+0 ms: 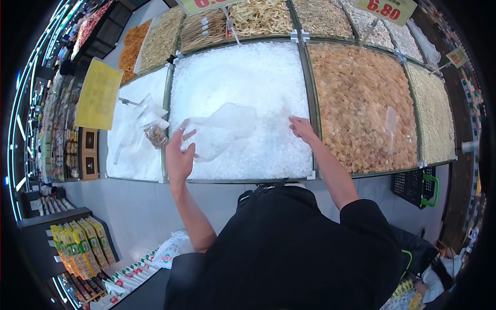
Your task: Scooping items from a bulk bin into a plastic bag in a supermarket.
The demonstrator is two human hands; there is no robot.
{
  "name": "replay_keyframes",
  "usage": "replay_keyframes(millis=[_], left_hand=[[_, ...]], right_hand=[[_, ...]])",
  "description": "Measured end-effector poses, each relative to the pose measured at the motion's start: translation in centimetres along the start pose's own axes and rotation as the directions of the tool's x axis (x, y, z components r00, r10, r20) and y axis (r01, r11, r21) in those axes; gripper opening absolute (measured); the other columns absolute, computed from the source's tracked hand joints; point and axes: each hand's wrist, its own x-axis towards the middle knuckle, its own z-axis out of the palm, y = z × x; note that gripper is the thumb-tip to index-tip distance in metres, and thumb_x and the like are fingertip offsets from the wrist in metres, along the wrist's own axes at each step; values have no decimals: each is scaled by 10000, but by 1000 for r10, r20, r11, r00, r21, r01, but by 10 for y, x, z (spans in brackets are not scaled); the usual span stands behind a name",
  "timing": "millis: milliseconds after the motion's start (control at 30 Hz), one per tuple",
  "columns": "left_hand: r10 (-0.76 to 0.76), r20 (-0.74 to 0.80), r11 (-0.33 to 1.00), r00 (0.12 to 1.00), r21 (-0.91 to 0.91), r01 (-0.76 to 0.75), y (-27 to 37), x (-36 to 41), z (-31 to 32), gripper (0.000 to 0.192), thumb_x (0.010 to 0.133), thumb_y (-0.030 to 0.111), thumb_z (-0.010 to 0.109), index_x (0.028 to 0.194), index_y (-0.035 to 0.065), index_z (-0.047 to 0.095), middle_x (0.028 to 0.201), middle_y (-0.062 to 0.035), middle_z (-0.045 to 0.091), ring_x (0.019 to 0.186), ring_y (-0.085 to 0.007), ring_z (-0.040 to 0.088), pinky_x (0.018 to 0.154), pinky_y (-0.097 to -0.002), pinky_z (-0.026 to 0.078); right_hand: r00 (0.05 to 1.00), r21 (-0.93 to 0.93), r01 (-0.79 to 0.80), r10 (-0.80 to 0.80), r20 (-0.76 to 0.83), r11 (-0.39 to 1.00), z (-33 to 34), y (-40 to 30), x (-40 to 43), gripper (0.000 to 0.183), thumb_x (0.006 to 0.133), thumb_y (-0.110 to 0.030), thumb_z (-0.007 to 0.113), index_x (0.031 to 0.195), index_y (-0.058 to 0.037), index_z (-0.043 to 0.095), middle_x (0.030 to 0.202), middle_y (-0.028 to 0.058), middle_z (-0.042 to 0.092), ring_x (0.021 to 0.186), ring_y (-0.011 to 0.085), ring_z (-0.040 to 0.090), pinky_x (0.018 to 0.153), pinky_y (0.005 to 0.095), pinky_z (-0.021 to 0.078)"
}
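My left hand (181,153) is at the left edge of the bin of white crystals (240,73), its fingers spread around one end of a clear plastic bag (228,124). The bag stretches to the right over the crystals, thin and mostly see-through. My right hand (301,128) is over the right side of the same bin, near the divider, with its fingers curled. Whether it pinches something clear against the white crystals cannot be told. The bag's far end lies to the left of this hand, apart from it.
To the left, small filled bags (155,135) lie on a bin of white powder (135,155) beside a yellow sign (99,95). To the right, a clear scoop (390,120) rests on amber lumps (360,85). A black basket (412,188) with a green handle stands below the bins.
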Motion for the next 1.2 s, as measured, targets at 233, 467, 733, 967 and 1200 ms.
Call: replay_keyframes(millis=[233,467,733,967,1200], left_hand=[[-6,15,1000,1000,-13,6,1,-1,4,571,768,-130,473,1334,-60,465,1410,-133,481,1211,-252,563,578,-243,526],[28,52,999,998,-18,-27,-1,3,9,599,771,-129,486,1362,-43,439,1432,-133,457,1220,-251,556,587,-245,548],[69,123,995,990,66,-78,-8,12,1,652,770,-90,532,1403,-23,389,1468,-142,406,1231,-254,547,605,-261,574],[66,73,996,995,63,-70,-23,30,5,586,807,-32,583,1371,-34,424,1424,-156,440,1182,-254,579,589,-280,593],[187,51,982,981,24,-188,-25,57,13,603,770,-61,575,1359,-40,443,1406,-175,457,1185,-279,577,566,-294,599]], right_hand=[[828,-694,345,-553,-92,632,22,0,39,524,906,-305,639,1303,23,545,683,32,576,554,87,499,519,261,419],[976,-339,145,-191,-107,930,28,-36,9,529,920,-268,632,1338,31,506,667,3,520,515,72,430,448,240,356],[977,-265,131,-170,-132,955,23,-33,-41,472,939,-229,610,1333,14,519,659,-9,499,486,51,383,409,222,300],[979,-179,199,-204,-14,964,33,-73,-95,427,932,-241,610,1288,-10,576,648,-26,490,505,41,383,427,205,304],[981,-225,192,-196,5,955,53,-143,-157,392,941,-231,587,1270,-19,596,654,-29,489,491,29,370,421,193,284]])
